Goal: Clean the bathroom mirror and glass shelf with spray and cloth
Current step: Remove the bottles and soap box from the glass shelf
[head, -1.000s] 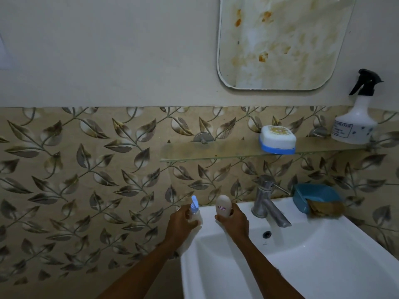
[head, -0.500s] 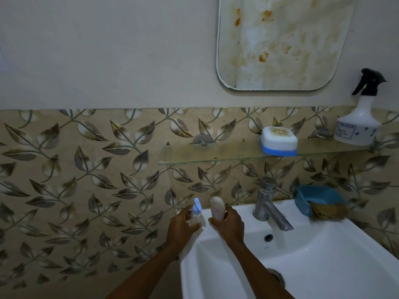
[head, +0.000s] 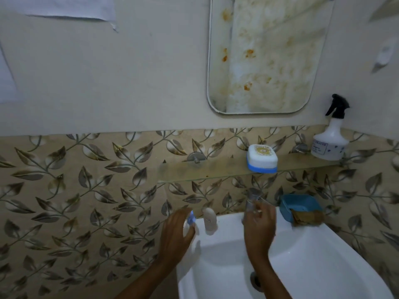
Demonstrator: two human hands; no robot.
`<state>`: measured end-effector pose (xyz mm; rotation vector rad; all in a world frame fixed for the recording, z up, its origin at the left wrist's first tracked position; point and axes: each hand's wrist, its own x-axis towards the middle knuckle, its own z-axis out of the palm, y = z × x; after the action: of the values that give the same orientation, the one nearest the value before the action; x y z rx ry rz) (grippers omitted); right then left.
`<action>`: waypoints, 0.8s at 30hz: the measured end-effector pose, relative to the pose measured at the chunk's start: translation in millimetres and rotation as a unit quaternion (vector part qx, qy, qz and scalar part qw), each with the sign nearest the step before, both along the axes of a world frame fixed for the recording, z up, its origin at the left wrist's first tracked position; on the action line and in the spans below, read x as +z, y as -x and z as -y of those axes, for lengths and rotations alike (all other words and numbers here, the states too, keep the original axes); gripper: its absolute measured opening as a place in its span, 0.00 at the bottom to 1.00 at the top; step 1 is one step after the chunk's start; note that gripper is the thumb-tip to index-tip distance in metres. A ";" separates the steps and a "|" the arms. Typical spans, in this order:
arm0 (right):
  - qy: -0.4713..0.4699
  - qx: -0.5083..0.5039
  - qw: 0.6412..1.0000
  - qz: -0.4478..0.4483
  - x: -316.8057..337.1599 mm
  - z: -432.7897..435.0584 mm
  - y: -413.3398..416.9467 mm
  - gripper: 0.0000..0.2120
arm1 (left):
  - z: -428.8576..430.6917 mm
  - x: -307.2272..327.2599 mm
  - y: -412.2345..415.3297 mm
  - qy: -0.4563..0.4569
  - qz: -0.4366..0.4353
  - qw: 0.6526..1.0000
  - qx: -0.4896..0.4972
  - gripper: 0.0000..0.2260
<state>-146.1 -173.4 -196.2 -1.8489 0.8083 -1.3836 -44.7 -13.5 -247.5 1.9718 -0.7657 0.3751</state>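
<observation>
The stained mirror (head: 269, 55) hangs on the wall above the smeared glass shelf (head: 216, 169). A white spray bottle (head: 328, 139) with a black trigger stands at the shelf's right end. A brown cloth (head: 306, 216) lies against a blue dish (head: 298, 203) on the sink's back rim. My left hand (head: 176, 231) curls around a small blue-capped bottle (head: 191, 219) at the sink's back left corner. My right hand (head: 259, 225) is blurred, fingers apart and holding nothing, in front of the faucet (head: 251, 194). A white bottle (head: 209, 221) stands alone between my hands.
A white and blue soap case (head: 262, 158) sits on the shelf left of the spray bottle. The white sink (head: 323, 262) fills the lower right. Leaf-patterned tiles cover the wall below the mirror. A white hook (head: 385, 55) is on the wall at right.
My right hand let go of the white bottle, which stays on the sink rim, and moved right toward the faucet. The view tilted up, showing more of the mirror.
</observation>
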 end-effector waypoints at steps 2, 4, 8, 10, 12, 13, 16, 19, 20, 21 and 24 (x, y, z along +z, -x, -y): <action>0.046 -0.054 0.997 0.037 45.8 10.3 14.0 0.09 | -0.8 20.6 5.1 -0.018 0.048 0.999 0.000 0.20; 0.071 -0.072 0.995 0.012 85.9 23.9 16.0 0.12 | -3.0 40.6 9.7 -0.031 0.078 0.996 0.010 0.20; 0.039 -0.032 0.984 -0.169 127.2 53.8 -8.9 0.29 | -2.4 81.8 19.7 -0.075 0.108 0.991 0.008 0.14; 0.021 0.004 0.974 -0.224 130.6 63.7 -22.4 0.35 | -0.6 95.8 21.7 -0.080 0.118 0.990 0.002 0.11; 0.020 0.017 0.967 -0.254 128.7 68.8 -32.2 0.39 | 0.0 104.1 22.4 -0.084 0.139 0.987 0.003 0.11; 0.024 0.012 0.965 -0.261 127.9 69.9 -35.4 0.41 | 0.0 107.8 22.7 -0.082 0.148 0.986 0.004 0.12; 0.034 -0.019 0.963 -0.268 124.4 69.4 -40.6 0.42 | 0.4 113.5 23.6 -0.079 0.155 0.985 -0.003 0.14; 0.046 -0.052 0.961 -0.267 121.1 69.6 -41.6 0.38 | 0.3 117.4 24.0 -0.090 0.144 0.985 -0.015 0.13; 0.050 -0.058 0.962 -0.262 120.3 69.5 -40.5 0.37 | -0.3 119.0 24.7 -0.092 0.142 0.985 -0.018 0.13; 0.055 -0.063 0.964 -0.253 120.1 69.5 -38.9 0.35 | -1.3 121.4 24.9 -0.089 0.143 0.985 -0.020 0.13; 0.055 -0.060 0.977 -0.198 119.9 61.8 -26.7 0.34 | -4.1 125.7 22.6 -0.070 0.150 0.986 -0.023 0.11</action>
<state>-119.4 -235.2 -76.3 -2.2353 1.0748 -1.1641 -67.3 -9.4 -121.8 2.0485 -1.0513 0.6134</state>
